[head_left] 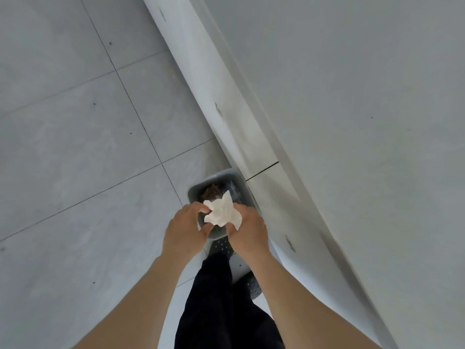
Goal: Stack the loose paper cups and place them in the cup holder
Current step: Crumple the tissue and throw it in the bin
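Note:
No paper cups and no cup holder are in view. My left hand (185,229) and my right hand (247,229) both grip a crumpled white paper tissue (222,211) between them. The tissue is held directly above a grey waste bin (195,191) that stands on the floor against the white wall base. Brown and dark scraps lie inside the bin. Both forearms reach down from the bottom of the frame.
Grey floor tiles (75,147) spread to the left. A white wall (352,109) with a skirting board (216,71) runs diagonally on the right. Black trousers (221,298) and grey perforated slippers (222,245) are below my hands.

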`<state>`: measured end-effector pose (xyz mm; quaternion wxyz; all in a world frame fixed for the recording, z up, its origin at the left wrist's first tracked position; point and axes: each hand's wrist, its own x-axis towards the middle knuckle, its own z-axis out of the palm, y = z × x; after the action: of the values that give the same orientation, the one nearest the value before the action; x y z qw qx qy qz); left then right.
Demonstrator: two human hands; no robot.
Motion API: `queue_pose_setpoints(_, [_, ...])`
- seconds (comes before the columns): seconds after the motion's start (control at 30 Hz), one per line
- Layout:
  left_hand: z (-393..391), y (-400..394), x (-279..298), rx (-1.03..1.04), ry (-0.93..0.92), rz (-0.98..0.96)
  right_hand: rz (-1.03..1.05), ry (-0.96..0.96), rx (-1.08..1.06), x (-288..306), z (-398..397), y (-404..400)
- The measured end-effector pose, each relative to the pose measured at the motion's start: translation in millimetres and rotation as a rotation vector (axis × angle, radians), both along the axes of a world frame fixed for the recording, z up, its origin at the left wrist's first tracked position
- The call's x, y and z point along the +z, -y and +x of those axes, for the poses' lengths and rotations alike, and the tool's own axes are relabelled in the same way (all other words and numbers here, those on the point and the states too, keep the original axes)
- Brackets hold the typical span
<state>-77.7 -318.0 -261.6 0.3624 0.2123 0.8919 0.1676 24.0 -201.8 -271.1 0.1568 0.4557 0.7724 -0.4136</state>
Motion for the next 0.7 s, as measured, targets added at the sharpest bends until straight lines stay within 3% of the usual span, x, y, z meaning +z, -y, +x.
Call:
queue_pose_setpoints(0.3, [-9.2,11.4,14.5,-0.077,-0.002,-0.105,0.085,0.124,0.241,23.2,7.2,-5.4])
queue_pose_setpoints(0.7, [-29.7,-2.0,111.8,-0.34,-0.222,-0.042,0.326,0.099,0.453,110.9,-2.4,-3.7])
